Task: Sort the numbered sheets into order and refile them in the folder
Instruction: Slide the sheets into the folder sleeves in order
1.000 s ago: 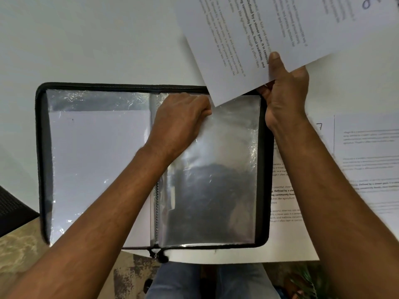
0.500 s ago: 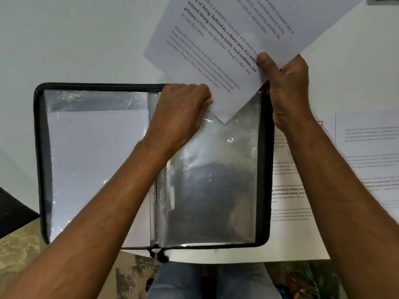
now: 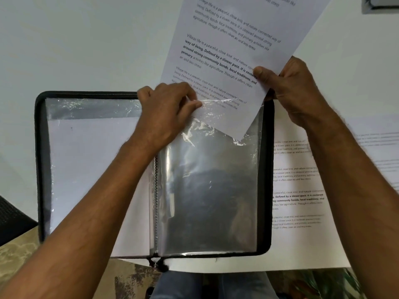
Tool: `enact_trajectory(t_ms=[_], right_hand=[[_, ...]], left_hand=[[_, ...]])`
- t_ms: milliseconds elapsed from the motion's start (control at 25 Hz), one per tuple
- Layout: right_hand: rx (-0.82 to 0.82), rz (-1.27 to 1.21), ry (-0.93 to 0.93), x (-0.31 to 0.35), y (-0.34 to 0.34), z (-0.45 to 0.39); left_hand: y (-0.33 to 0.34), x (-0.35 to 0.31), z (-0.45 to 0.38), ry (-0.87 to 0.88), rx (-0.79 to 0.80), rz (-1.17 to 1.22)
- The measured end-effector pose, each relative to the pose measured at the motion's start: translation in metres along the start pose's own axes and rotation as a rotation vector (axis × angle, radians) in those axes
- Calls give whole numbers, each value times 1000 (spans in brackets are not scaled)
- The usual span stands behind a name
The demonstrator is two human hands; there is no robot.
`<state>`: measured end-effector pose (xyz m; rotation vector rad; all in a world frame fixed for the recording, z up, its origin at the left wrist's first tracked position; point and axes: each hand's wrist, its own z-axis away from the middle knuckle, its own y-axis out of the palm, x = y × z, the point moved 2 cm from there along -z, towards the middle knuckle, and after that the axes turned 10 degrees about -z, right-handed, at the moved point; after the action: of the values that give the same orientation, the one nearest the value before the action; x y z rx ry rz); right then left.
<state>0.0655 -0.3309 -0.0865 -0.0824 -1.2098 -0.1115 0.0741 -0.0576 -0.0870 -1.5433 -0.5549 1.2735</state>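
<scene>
- Now the sheet [image 3: 233, 50] has its lower corner inside the mouth of the clear sleeve [image 3: 211, 180] on the folder's [image 3: 40, 169] right side; a second ago that corner was above the folder and outside the plastic.
- So the refiling of this page has begun, by my judgement, though most of the sheet is up over the desk [image 3: 86, 39], tilted to the right.
- My right hand [image 3: 289, 89] holds the sheet at its right edge, thumb on the printed face and the other fingers behind it, curled round the paper.
- My left hand [image 3: 166, 108] pinches the top lip of the sleeve between curled fingers [image 3: 194, 103] and lifts it, so the pocket stays parted.
- Against the earlier frame, the sheet has swung from lying far right to pointing down into the pocket, and it sits lower; my left hand has crept up toward the sleeve's top edge.
- The plastic now shows a crease and a bright ridge where the paper's corner presses on it; before, it lay smoother.
- Other printed pages [image 3: 302, 190] lie on the desk right of the folder, partly under its edge, waiting their turn; I cannot read their numbers from here.
- The left half of the folder shows a white page [image 3: 90, 169] already behind plastic.
- Next, I judge, the sheet must be squared with the pocket before sliding down, or the corner will catch and buckle.
</scene>
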Motion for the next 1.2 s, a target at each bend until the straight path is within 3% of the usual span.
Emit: enact_trajectory(t_ms=[400, 720, 1200], right_hand=[[112, 65, 14, 9, -5, -7], [208, 142, 44, 12, -5, -11], [143, 244, -5, 12, -14, -19]], left_hand=[[-13, 28, 0, -95, 36, -230], [-13, 39, 1, -179, 25, -186], [-22, 45, -2, -330, -77, 149]])
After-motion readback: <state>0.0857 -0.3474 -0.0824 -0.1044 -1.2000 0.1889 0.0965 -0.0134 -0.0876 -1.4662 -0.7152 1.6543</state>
